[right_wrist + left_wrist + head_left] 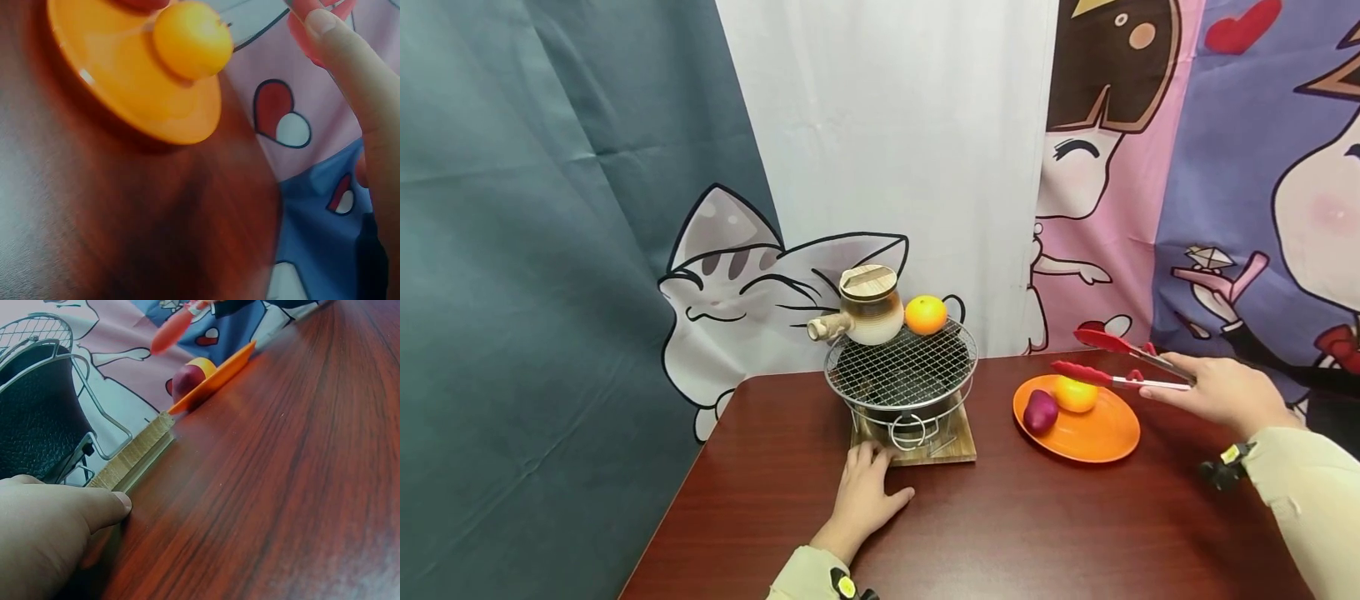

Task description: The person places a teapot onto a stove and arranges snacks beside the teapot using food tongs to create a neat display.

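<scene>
My right hand [1236, 396] grips tongs with red tips [1086, 375], spread apart over an orange plate [1093, 448]. On that plate lie a round yellow-orange fruit [1077, 397] and a dark purple oval piece [1041, 412]. My left hand [865, 500] rests at the front left of a wooden board [961, 447], fingertips at its edge and thumb out to the side. The thumb [109, 505] shows beside the board's edge in the left wrist view. A round tabletop grill [902, 371] with a wire mesh stands on the board.
On the back of the mesh sit a side-handled teapot [876, 321] with a wooden lid and an orange [926, 315]. The dark red wooden table [1000, 533] reaches back to a printed cartoon curtain [895, 167].
</scene>
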### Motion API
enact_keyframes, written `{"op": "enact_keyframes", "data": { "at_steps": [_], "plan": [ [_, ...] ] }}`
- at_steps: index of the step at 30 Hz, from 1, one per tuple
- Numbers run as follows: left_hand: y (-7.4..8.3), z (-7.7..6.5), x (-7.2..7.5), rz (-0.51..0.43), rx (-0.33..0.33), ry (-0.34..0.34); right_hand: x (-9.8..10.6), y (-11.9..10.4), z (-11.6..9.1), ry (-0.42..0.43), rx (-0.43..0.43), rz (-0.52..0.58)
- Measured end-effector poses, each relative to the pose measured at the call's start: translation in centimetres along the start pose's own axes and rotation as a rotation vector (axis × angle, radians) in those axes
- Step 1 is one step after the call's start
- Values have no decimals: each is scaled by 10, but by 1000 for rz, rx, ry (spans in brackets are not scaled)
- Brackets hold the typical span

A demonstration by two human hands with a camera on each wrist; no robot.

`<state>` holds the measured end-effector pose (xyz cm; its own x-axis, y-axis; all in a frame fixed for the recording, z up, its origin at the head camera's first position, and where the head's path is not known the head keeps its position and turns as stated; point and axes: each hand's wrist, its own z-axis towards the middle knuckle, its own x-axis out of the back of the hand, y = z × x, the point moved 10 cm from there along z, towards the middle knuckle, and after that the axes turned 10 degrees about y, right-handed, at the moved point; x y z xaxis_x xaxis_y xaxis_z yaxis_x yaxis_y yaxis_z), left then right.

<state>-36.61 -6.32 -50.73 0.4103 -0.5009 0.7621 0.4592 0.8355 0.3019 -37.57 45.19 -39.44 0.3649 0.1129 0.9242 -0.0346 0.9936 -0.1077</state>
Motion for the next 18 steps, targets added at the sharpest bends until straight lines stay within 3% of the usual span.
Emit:
{"op": "enact_keyframes", "data": {
  "at_steps": [13,18],
  "plan": [
    [2,1,2,13,-23,13,-28,14,-20,-62,0,-44],
    [3,1,3,24,-33,21,-38,11,-21,-60,51,-56]
  ]
}}
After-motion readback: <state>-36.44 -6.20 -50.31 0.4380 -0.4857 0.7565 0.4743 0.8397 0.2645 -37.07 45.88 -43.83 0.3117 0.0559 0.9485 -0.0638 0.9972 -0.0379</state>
